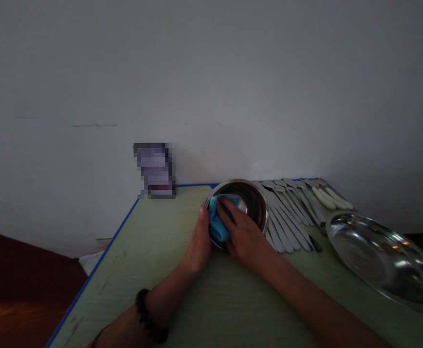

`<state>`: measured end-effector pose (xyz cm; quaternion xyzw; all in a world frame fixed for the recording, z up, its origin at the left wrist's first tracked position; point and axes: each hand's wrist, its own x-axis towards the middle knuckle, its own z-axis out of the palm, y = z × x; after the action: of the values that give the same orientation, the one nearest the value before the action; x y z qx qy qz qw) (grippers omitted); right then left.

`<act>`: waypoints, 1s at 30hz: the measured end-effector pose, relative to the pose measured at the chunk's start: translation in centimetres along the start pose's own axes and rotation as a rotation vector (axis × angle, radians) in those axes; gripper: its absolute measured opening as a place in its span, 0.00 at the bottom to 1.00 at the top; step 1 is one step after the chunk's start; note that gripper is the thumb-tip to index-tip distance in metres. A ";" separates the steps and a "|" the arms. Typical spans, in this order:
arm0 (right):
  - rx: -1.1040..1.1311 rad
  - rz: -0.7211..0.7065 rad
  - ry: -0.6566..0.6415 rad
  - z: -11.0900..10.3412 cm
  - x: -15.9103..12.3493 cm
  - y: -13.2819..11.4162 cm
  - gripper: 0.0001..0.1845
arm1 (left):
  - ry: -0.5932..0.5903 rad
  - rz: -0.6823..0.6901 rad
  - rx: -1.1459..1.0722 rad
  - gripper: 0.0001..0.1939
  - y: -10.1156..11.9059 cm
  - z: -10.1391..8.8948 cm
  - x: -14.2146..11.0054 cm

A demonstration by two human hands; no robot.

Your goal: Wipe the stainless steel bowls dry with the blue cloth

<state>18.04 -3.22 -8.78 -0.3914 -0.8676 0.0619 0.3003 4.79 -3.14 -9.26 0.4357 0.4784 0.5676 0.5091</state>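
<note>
A shiny metal bowl (pixel 257 203) stands tilted on the table, its opening toward me. My left hand (pixel 198 240) is closed on the bowl's left side, its thumb by the rim and its other fingers mostly hidden behind. Inside the bowl, my right hand (pixel 243 234) presses a blue cloth (pixel 216 224) against the inner left wall, with fingers bent over it. Just right of the bowl lie several pieces of metal cutlery (pixel 289 227), in rows with handles toward me.
A large oval metal dish (pixel 374 256) lies at the right, beside several white-handled utensils (pixel 329 197). At the back left a blurred, screen-like object (pixel 156 169) leans on the wall (pixel 211 87). The green table (pixel 135 261) has a blue edge.
</note>
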 end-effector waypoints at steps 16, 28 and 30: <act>-0.479 -0.095 -0.182 -2.5 1.3 1.3 0.26 | -0.011 0.170 0.167 0.24 1.5 0.6 -0.4; -0.341 0.198 -0.399 -4.1 2.3 -1.8 0.11 | 0.039 0.124 0.085 0.27 1.2 0.4 -0.3; -0.275 0.195 -0.421 -4.3 2.2 -2.1 0.12 | 0.053 0.120 0.074 0.27 1.0 0.3 -0.2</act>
<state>18.02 -3.59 -3.52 -0.4886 -0.8695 0.0523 0.0500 4.95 -3.30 -8.22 0.4669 0.4853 0.5902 0.4451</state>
